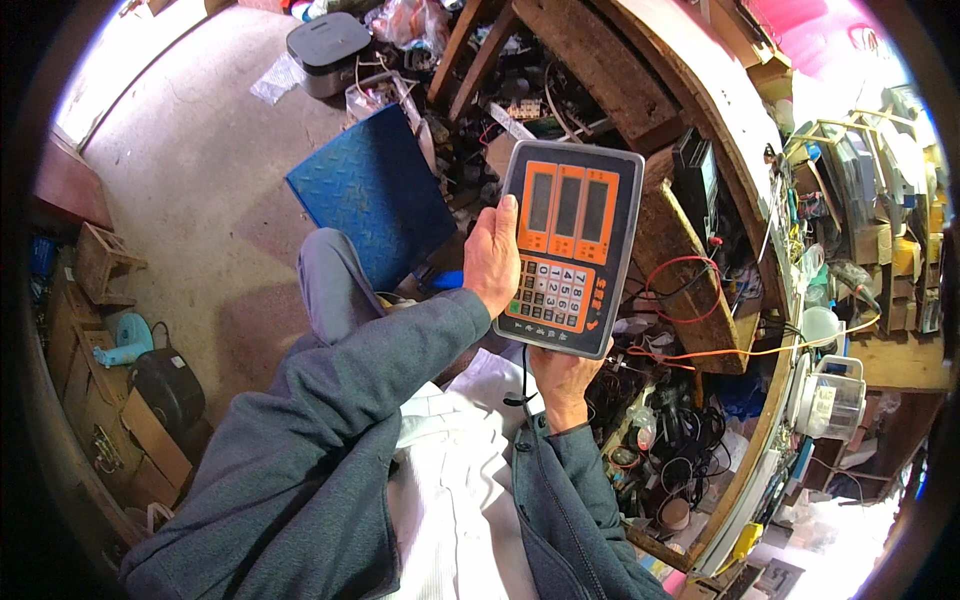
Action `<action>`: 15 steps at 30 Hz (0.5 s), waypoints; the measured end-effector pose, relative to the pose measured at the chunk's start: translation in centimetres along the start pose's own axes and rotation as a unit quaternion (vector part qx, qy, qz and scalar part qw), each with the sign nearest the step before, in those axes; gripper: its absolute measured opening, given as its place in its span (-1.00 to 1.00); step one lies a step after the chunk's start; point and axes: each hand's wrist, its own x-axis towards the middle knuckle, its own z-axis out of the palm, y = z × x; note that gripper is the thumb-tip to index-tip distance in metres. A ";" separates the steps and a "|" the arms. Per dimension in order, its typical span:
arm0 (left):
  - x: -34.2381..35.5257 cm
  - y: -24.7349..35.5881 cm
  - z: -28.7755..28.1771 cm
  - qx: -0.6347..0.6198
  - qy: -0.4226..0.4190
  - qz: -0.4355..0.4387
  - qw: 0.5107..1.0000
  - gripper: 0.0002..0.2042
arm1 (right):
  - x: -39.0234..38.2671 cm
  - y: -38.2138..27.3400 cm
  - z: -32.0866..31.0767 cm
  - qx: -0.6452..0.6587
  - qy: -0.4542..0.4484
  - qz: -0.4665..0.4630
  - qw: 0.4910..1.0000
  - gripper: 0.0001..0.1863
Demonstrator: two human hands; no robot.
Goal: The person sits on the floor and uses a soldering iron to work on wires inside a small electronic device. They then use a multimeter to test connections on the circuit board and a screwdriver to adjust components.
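Indicator (569, 248): one, held in front of you, face toward you; long axis runs away from you, far end leaning right.
Face: three display windows (568, 205) far end, one keypad (555, 292) near end.
Left hand (492, 258): closed on the left edge, your thumb on top.
Right hand (566, 385): at the near end; fingers hidden, closure can't be told.
Blue plate (368, 190): one, beyond your knee.

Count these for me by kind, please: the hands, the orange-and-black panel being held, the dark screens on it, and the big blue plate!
Hands: 2 (left hand and right hand)
Orange-and-black panel: 1
Dark screens: 3
Big blue plate: 1
Total: 7
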 end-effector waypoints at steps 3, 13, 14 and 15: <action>0.0 -0.1 -0.1 -0.003 -0.008 -0.001 1.000 -0.39 | 0.0 0.2 -0.3 -0.003 -0.007 -0.020 1.000 -0.51; 0.1 -0.1 -0.3 0.001 -0.013 -0.011 1.000 -0.38 | 0.2 0.2 -1.0 0.018 -0.023 -0.025 0.999 -0.54; 0.1 -0.1 -0.3 0.003 -0.012 -0.011 1.000 -0.38 | 0.3 0.2 -1.1 0.019 -0.021 -0.028 0.999 -0.55; 0.1 -0.1 -0.3 0.006 -0.012 -0.010 1.000 -0.37 | 0.3 0.2 -1.1 0.019 -0.019 -0.031 0.999 -0.55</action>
